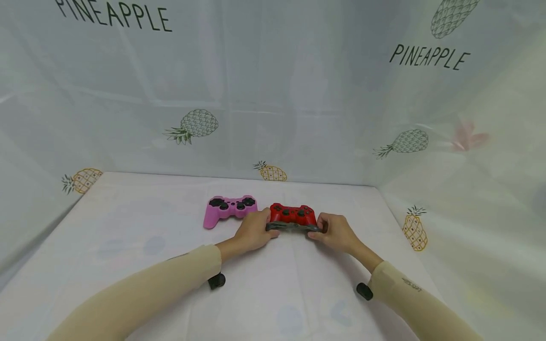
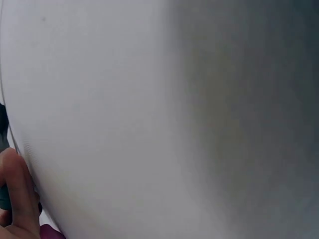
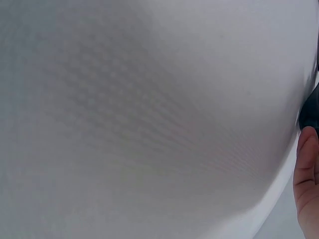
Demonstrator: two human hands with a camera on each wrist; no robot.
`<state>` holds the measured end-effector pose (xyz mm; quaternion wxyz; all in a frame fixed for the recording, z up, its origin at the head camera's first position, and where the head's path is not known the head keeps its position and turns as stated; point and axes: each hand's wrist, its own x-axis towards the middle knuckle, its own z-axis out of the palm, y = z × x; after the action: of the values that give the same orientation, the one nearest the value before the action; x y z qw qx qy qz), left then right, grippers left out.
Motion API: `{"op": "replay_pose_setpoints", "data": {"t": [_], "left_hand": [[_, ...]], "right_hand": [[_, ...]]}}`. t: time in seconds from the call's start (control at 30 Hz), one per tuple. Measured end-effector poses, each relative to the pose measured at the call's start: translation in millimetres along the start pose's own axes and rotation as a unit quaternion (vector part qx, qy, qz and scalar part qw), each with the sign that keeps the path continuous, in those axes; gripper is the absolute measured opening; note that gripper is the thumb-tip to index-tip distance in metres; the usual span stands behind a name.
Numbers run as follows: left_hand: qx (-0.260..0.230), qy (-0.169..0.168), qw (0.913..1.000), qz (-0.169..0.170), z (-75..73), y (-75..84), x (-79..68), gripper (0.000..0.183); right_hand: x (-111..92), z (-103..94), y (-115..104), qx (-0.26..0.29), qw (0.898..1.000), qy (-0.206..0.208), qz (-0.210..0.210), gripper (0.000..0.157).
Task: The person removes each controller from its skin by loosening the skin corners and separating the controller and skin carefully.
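A dark grey-green, mottled thing [image 1: 290,227], about as wide as a game controller and seen nearly edge-on, spans the gap between both hands in the head view. My left hand [image 1: 254,231] pinches its left end between thumb and fingers. At its right end, the thumb and curled fingers of my right hand [image 1: 339,232] grip it. Right behind it is a red game controller [image 1: 294,218], its lower part hidden. Left of that lies a pink game controller [image 1: 232,211], partly behind the left hand. The right wrist view catches the dark thing [image 3: 310,110] at the fingertips.
A white table [image 1: 170,284] carries everything, with its back edge close beyond the controllers. Pineapple-printed curtains [image 1: 273,94] hang behind and at the sides. Small black devices [image 1: 217,281] sit under both wrists. Pale cloth fills most of both wrist views.
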<state>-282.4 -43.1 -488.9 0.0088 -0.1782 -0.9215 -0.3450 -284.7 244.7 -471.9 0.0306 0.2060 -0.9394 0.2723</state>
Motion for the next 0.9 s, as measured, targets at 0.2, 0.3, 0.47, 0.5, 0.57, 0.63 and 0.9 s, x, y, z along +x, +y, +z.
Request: {"op": "replay_pose_setpoints", "data": {"t": [0.2,0.3,0.47,0.5,0.57,0.63,0.9], "left_hand": [[0.004,-0.014,0.9999,-0.007,0.7,-0.1,2.8,0.039],[-0.009,-0.023,0.9996,-0.015,-0.1,0.0,3.0,0.039],[-0.027,-0.035,0.9987,-0.026,-2.0,1.0,2.9,0.038],[-0.027,-0.036,0.9986,-0.027,-2.2,1.3,3.0,0.037],[-0.030,-0.038,0.9984,-0.029,-2.7,1.9,3.4,0.037],[-0.033,-0.039,0.9982,-0.032,-3.0,2.7,3.7,0.036],[-0.031,-0.042,0.9981,-0.033,-2.2,5.1,4.9,0.035]], "right_hand": [[2.1,-0.5,0.3,-0.004,1.000,0.002,0.009,0.042],[4.3,-0.2,-0.5,-0.008,1.000,0.000,0.010,0.042],[6.1,0.4,-1.9,-0.009,1.000,0.000,0.014,0.042],[6.1,0.6,-2.0,-0.009,1.000,0.001,0.016,0.043],[5.8,0.9,-2.5,-0.009,1.000,0.005,0.019,0.043],[5.1,1.0,-2.9,-0.008,1.000,0.009,0.021,0.043],[1.2,0.5,-5.7,-0.010,0.999,0.014,0.042,0.041]]}}
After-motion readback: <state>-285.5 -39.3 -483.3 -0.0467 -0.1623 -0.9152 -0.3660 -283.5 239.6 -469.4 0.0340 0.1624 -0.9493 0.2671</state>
